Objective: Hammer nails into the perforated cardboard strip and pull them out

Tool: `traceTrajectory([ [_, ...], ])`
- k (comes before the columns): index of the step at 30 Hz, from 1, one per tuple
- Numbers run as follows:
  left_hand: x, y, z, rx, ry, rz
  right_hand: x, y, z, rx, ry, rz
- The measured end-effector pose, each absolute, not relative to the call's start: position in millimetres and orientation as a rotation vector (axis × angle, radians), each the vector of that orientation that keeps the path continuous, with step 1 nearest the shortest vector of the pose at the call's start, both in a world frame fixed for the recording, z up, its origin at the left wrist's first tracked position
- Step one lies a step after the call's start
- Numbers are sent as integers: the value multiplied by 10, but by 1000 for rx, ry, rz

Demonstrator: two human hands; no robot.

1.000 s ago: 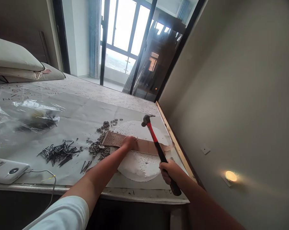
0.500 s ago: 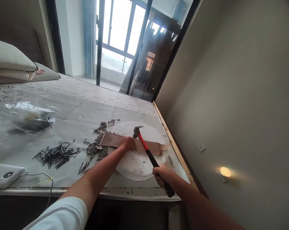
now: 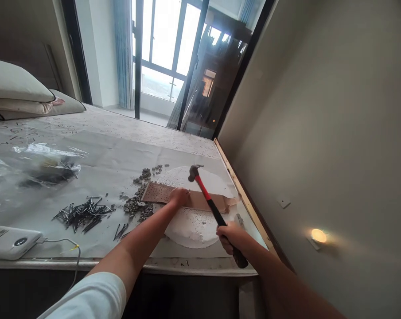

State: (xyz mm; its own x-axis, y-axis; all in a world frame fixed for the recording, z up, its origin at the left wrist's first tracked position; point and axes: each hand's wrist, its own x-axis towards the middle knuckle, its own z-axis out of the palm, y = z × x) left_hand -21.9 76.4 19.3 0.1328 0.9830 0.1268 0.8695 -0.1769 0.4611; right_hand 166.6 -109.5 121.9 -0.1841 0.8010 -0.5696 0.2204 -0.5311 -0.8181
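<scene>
My right hand (image 3: 231, 237) is wrapped round the black grip of a claw hammer (image 3: 207, 197) with a red neck. The hammer's head is raised just beyond and right of my left hand (image 3: 179, 196). That left hand rests closed on a brown board (image 3: 203, 200), pinching what looks like a nail (image 3: 188, 192), mostly hidden by the fingers. Many small holes dot the board's left part, and its right end is torn. Under the board lies a round white slab (image 3: 193, 232) with a pitted surface.
Grey rubble (image 3: 135, 204) lies by the board's left end. Further left are a pile of nails (image 3: 82, 213), a few separate nails (image 3: 120, 231), a white power bank (image 3: 12, 241) with a cable, and a clear plastic bag (image 3: 50, 166). A wooden edge strip (image 3: 247, 206) runs along the wall.
The hammer head has risen a little away from my left hand, with my right hand still round the grip. My left hand stays on the board. The whole view has shifted slightly.
</scene>
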Motion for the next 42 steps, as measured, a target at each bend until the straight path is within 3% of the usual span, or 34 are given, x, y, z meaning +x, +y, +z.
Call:
traceTrajectory([
  [19,-236,707,246,1878,1911,745,1635,-1101,1019,-1779,-1184,1785],
  [26,-350,754,221,1930,1652,855,1707,-1081,1036,-1604,-1144,1768],
  [34,-381,725,394,1787,1630,1015,1600,-1182,730,-1705,-1147,1817],
  [38,-730,558,651,1809,1593,1284,1659,-1406,590,-1552,-1133,1833],
  [42,-1371,206,691,1767,1864,1379,1688,-1814,464,-1431,-1176,1801],
])
